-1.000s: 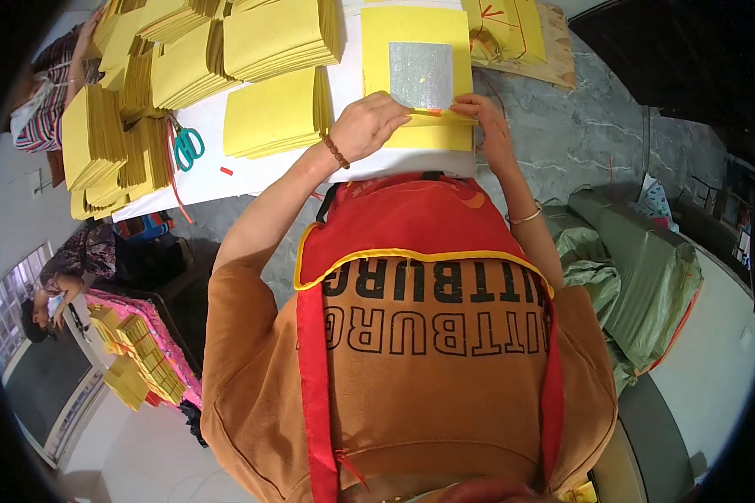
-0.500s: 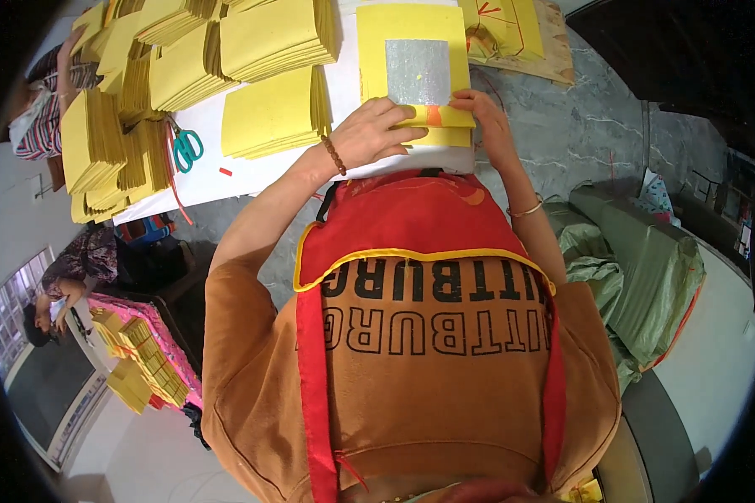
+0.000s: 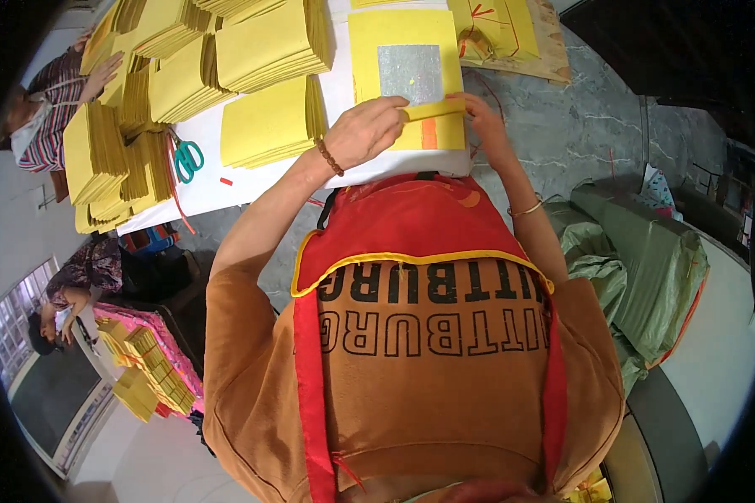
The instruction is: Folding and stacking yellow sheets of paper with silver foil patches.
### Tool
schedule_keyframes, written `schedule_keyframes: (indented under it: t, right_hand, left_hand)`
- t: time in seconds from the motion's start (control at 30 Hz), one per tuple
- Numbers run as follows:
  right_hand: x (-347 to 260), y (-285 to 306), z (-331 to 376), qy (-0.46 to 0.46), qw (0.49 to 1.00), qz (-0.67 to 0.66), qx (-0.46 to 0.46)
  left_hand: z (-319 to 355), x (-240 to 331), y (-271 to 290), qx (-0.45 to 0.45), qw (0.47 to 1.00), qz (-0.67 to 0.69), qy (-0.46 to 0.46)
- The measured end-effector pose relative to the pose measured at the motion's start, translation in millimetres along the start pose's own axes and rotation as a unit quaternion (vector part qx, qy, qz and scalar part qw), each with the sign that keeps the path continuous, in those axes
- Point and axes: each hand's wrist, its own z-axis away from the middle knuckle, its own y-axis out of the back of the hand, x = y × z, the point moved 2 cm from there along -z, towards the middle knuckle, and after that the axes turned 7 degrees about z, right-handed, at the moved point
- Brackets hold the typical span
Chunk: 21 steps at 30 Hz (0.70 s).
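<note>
Pinching paper (image 3: 404, 32) along fold (image 3: 434, 110), your left hand (image 3: 367, 132) and right hand (image 3: 482, 124) gripped near opposite ends, apart, probably keeping it level. Paper lay at twelve o'clock; scissors (image 3: 182, 151) sat toward ten, likely for easy reach.

We count two hands, the left hand (image 3: 367, 132) at twelve o'clock and the right hand (image 3: 486, 127) at one, and one silver-patched yellow sheet (image 3: 403, 32) at twelve. We also tally one pair of teal-handled scissors (image 3: 181, 168) and one red scrap (image 3: 226, 181) at ten, and two co-workers (image 3: 54, 142) (image 3: 91, 264) at ten and nine.
</note>
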Motion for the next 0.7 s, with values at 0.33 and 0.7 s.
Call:
schedule_keyframes:
  t: [0.33,0.7]
  right_hand:
    - [12.3,-6.6,-7.2,-0.037,0.997,-0.038,0.052]
    - [-31.1,17.1,-10.6,0.057,0.993,0.09,0.045]
  left_hand:
    - [3.6,3.7,30.7,0.013,0.99,0.06,0.125]
    - [10.7,-7.6,29.4,0.046,0.986,-0.07,0.146]
